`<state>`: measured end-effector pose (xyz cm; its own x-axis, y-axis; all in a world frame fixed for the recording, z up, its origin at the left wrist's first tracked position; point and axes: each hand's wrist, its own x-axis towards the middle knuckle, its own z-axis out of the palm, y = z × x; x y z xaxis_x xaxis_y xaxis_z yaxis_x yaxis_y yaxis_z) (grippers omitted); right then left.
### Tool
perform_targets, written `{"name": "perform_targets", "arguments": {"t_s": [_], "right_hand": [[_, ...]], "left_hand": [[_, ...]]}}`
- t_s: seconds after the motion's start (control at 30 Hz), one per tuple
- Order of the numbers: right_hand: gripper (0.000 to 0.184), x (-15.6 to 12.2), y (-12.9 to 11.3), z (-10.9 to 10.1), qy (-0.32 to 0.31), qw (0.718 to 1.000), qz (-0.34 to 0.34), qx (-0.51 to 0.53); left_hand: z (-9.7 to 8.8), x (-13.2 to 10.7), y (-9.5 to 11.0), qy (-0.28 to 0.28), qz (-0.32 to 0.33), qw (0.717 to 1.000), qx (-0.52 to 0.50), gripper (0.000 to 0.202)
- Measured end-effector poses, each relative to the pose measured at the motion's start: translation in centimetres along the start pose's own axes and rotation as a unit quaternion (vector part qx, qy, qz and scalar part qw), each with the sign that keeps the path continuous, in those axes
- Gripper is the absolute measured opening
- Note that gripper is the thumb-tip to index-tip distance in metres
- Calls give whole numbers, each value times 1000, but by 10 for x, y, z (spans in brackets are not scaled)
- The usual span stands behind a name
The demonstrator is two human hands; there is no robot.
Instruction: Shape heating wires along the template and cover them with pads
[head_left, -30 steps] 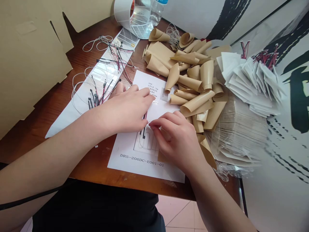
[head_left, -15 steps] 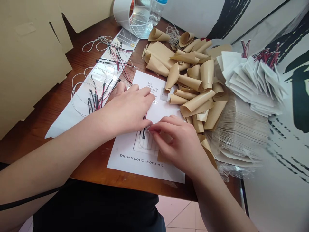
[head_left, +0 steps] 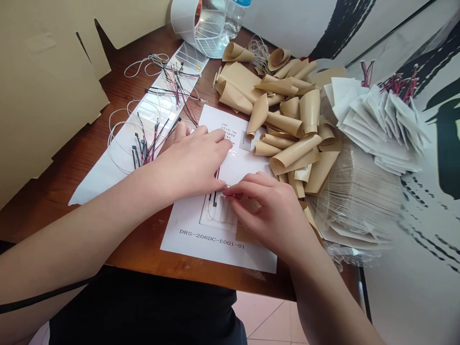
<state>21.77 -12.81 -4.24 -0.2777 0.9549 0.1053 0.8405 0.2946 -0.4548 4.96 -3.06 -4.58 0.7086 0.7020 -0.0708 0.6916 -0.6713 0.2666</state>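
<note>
My left hand [head_left: 196,160] lies palm down over the printed sheet [head_left: 190,244], its fingers stretched out and thumb pressing near the top of a drawn rectangle. Under and beside that thumb run red and black leads with a small black heat-shrink tip [head_left: 214,203]; the rest of them is hidden by the hand. Close by on the right, my right hand [head_left: 268,211] pinches with thumb and forefinger on what looks like a thin wire, mostly covered by the fingertips. Pale curved lines show inside the rectangle below the fingers. A brown paper edge [head_left: 244,235] shows under my right hand.
Wire harnesses [head_left: 143,146] lie on a white label strip [head_left: 97,177] at left. Curled brown papers [head_left: 294,153] heap up behind my right hand. Stacked white pads [head_left: 381,120] with red leads stand at right. A label roll [head_left: 183,19] and water bottle [head_left: 233,21] are at the back.
Almost nothing differs. My right fingertips have shifted very slightly to the right, along with a small shift of the whole view; both hands keep their pose.
</note>
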Motion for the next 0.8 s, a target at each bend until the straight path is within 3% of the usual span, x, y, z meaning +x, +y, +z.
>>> {"name": "perform_targets", "arguments": {"t_s": [0.8], "right_hand": [[19, 2, 1, -5, -8, 1000, -7, -2]], "left_hand": [[2, 1, 0, -9, -6, 1000, -3, 63]]}}
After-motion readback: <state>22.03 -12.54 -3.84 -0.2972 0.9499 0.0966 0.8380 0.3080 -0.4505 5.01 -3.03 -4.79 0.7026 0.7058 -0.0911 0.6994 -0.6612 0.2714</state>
